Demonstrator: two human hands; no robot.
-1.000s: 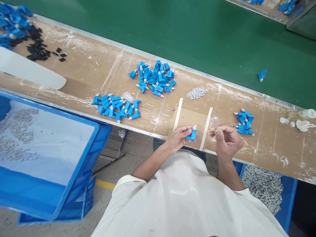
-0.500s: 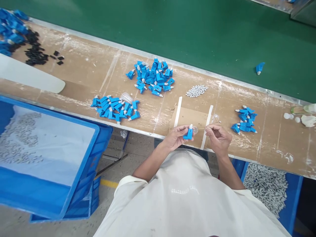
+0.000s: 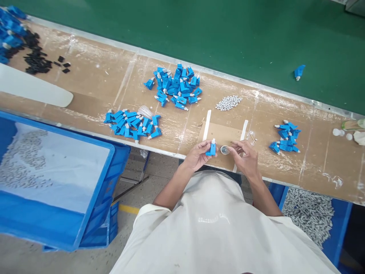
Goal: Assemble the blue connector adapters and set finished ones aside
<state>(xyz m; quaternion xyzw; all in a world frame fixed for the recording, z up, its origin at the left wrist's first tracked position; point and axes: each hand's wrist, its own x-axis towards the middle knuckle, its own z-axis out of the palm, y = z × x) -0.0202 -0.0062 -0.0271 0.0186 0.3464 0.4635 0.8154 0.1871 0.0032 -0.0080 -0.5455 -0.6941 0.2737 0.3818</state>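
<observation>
My left hand point(image 3: 196, 156) is closed around a blue plastic part point(image 3: 212, 149) with a white tip pointing away from me. To its right, my right hand point(image 3: 246, 156) has its thumb and fingers pinched at the edge of a small round clear container point(image 3: 224, 150). I cannot tell whether the container rests on the board or is lifted. No stick shows clearly in my right fingers. Both hands are over a cardboard sheet point(image 3: 222, 131) held by white tape strips. Beyond it lies a heap of small grey pieces point(image 3: 229, 102).
Several blue parts lie in piles at the middle point(image 3: 176, 87), left point(image 3: 132, 125) and right point(image 3: 286, 137). Black pieces point(image 3: 37, 62) sit far left by a white panel point(image 3: 34, 85). Blue bins point(image 3: 94, 198) stand below the bench. A green surface point(image 3: 199, 34) runs behind it.
The blue part in my left hand has moved slightly left, away from the clear container. My right hand has moved in to the container; the thin stick it held no longer shows clearly.
</observation>
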